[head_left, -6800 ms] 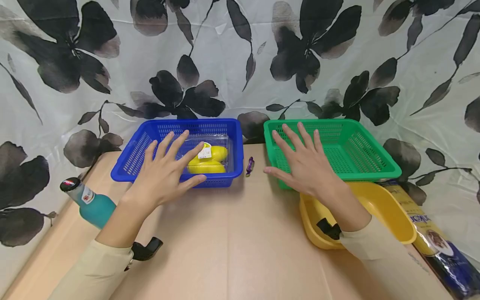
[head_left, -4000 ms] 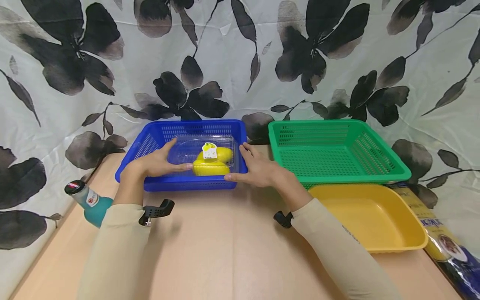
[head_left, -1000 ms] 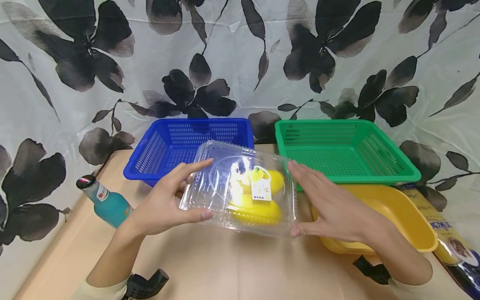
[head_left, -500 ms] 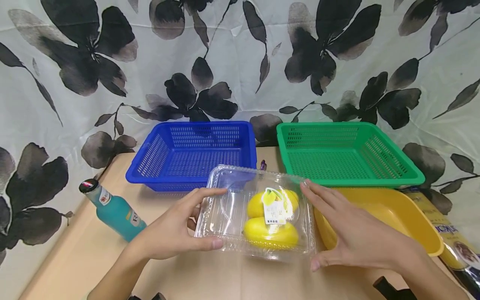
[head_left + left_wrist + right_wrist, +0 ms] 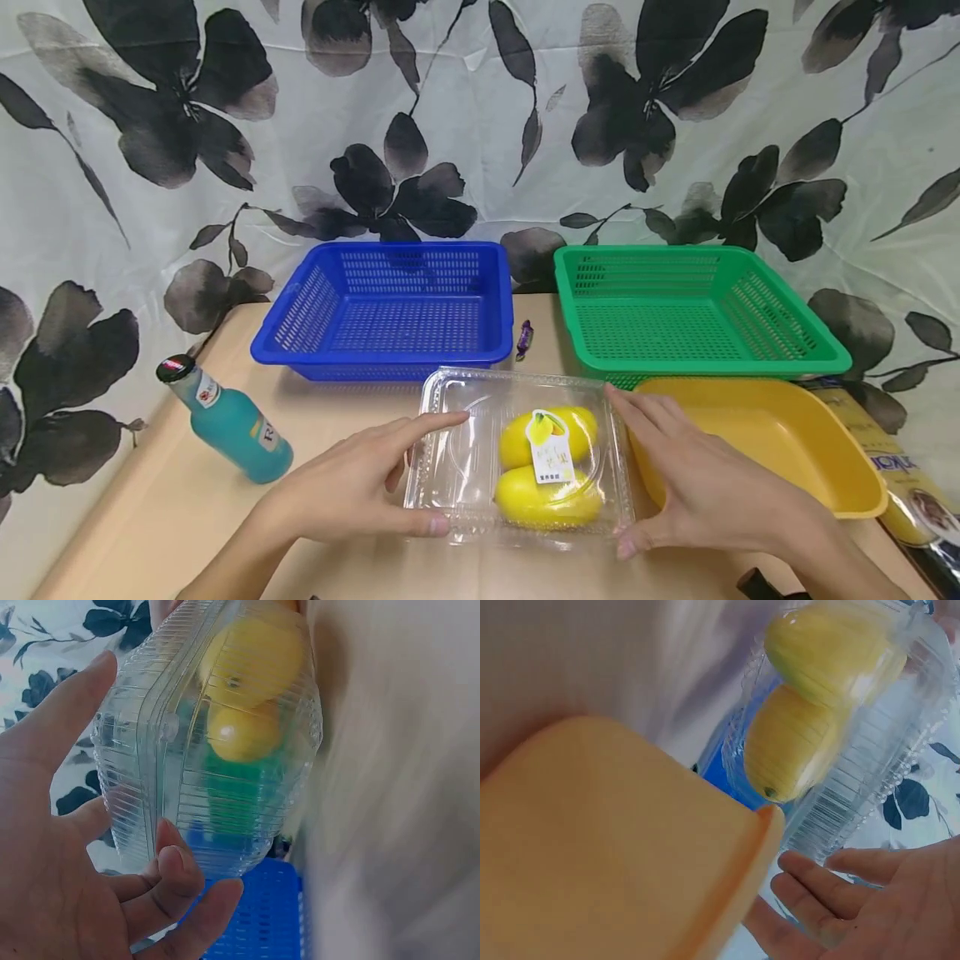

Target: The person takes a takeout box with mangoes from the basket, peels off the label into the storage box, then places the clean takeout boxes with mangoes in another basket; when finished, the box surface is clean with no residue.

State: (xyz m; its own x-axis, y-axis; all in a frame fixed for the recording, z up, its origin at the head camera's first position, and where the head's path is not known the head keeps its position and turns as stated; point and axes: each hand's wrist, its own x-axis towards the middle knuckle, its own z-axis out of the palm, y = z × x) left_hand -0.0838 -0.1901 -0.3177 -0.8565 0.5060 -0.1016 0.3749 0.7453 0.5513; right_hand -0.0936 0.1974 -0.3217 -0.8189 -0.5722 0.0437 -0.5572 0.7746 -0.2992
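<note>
A clear plastic clamshell box (image 5: 465, 475) with two yellow mangoes (image 5: 547, 500) and a white label (image 5: 551, 450) is low over or on the table, in front of the baskets. My left hand (image 5: 352, 483) holds its left side, thumb at the near corner and index finger on the lid. In the left wrist view several fingers curl against the rim. My right hand (image 5: 712, 483) is along the right side, fairly straight fingers at the far corner and thumb by the near one. The right wrist view shows its fingertips (image 5: 795, 862) beside the box's edge; contact is hard to tell.
Behind stand a blue basket (image 5: 292, 367) and a green basket (image 5: 705, 367), a purple-wrapped candy (image 5: 524, 340) between them. A yellow basin (image 5: 750, 442) sits under my right forearm's far side, beside a gold-and-blue packet (image 5: 900, 483). A teal bottle (image 5: 240, 433) lies at left.
Both hands reached into the blue basket and brought the clamshell box out toward me. Over the last second it came nearer and lower and turned straighter. The candy shows again.
</note>
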